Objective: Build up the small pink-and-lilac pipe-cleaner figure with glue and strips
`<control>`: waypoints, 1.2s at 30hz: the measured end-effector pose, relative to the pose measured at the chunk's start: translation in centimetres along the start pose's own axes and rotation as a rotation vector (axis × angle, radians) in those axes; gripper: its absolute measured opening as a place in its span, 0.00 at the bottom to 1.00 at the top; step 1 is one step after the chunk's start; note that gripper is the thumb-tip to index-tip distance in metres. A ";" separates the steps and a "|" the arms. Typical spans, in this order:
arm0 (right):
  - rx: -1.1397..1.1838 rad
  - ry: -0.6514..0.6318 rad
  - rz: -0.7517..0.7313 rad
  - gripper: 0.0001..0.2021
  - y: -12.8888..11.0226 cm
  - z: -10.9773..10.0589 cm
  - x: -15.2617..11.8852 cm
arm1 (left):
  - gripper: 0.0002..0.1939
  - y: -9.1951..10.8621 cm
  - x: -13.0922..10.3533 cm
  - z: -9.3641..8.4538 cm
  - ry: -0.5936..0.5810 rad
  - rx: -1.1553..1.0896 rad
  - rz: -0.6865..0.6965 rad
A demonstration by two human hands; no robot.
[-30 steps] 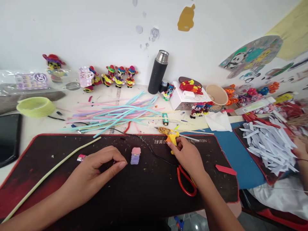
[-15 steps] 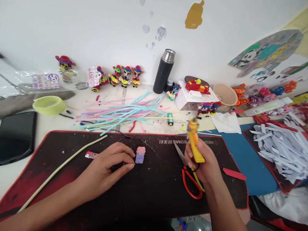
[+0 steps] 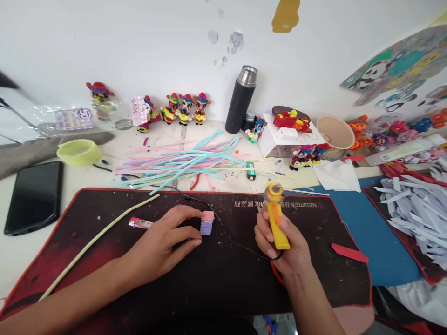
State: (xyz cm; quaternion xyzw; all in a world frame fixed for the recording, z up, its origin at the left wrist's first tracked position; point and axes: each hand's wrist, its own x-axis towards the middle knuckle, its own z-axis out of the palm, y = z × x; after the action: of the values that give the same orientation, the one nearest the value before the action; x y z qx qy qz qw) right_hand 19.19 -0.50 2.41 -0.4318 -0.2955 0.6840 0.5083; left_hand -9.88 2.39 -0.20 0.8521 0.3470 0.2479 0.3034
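Note:
My right hand [image 3: 284, 242] is wrapped round a yellow hot glue gun [image 3: 278, 225], raised above the mat with its nozzle end away from me. A black cord [image 3: 240, 244] runs from it across the mat. Under that hand lie red-handled scissors [image 3: 277, 273], mostly hidden. My left hand [image 3: 167, 237] rests on the mat, fingers apart and bent. Its fingertips are at the left side of a small fuzzy block [image 3: 206, 225], pink on top and purple below; whether they press on it is unclear. Partly behind the left hand is a pink lighter [image 3: 140, 223].
A pale yellow pipe cleaner [image 3: 101, 232] crosses the dark mat [image 3: 223, 284]. Behind lie many pastel pipe cleaners [image 3: 185, 158], a black thermos [image 3: 240, 104] and several small figures [image 3: 186, 110]. At left sits a phone [image 3: 33, 197]; at right, paper strips [image 3: 412, 218].
My left hand's index finger has moved up to the top of the pink and purple block. The glue gun has come lower and slightly left, now covering more of the scissors. The view has shifted slightly.

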 end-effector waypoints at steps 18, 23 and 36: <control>-0.407 -0.035 0.106 0.20 2.1 0.5 -0.7 | 0.08 -0.8 -0.2 1.2 -0.028 0.058 0.073; -0.475 -0.037 0.126 0.23 3.4 0.3 -1.8 | 0.07 -1.1 -0.1 1.8 -0.006 0.071 0.114; -0.837 -0.103 0.155 0.23 4.0 -0.2 -2.9 | 0.06 -1.2 0.0 2.1 0.018 0.059 0.121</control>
State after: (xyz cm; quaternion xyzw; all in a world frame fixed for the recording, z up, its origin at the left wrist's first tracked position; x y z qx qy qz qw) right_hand 17.94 -4.52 -0.21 -0.5870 -0.5393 0.5620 0.2209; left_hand -9.07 2.36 -2.47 0.8778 0.3049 0.2630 0.2595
